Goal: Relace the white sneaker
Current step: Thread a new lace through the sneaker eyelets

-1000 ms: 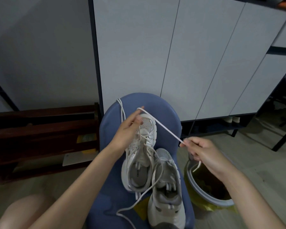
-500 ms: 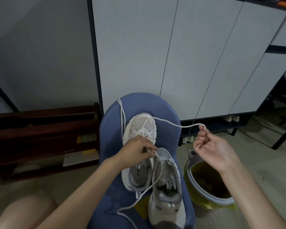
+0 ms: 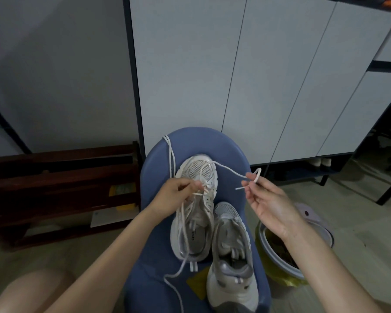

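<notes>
A white sneaker (image 3: 195, 213) lies toe-away on a blue seat (image 3: 201, 143), with a second sneaker (image 3: 231, 256) beside it on the right. A white lace (image 3: 226, 169) runs from the toe eyelets out to the right. My right hand (image 3: 269, 199) pinches a small loop of that lace near its tip, right of the shoe. My left hand (image 3: 178, 193) pinches the other lace strand at the eyelets on the shoe's left side. That strand trails down over the shoe's opening onto the seat.
A round bin (image 3: 287, 251) with a yellow liner stands on the floor right of the seat. White cabinet doors (image 3: 235, 75) rise behind. A dark wooden rack (image 3: 61, 188) sits at left. My bare knee (image 3: 27, 290) shows at bottom left.
My right hand has come down and left with the lace end, now held in a small loop. My left hand moved slightly up the eyelets and pinches a strand.
</notes>
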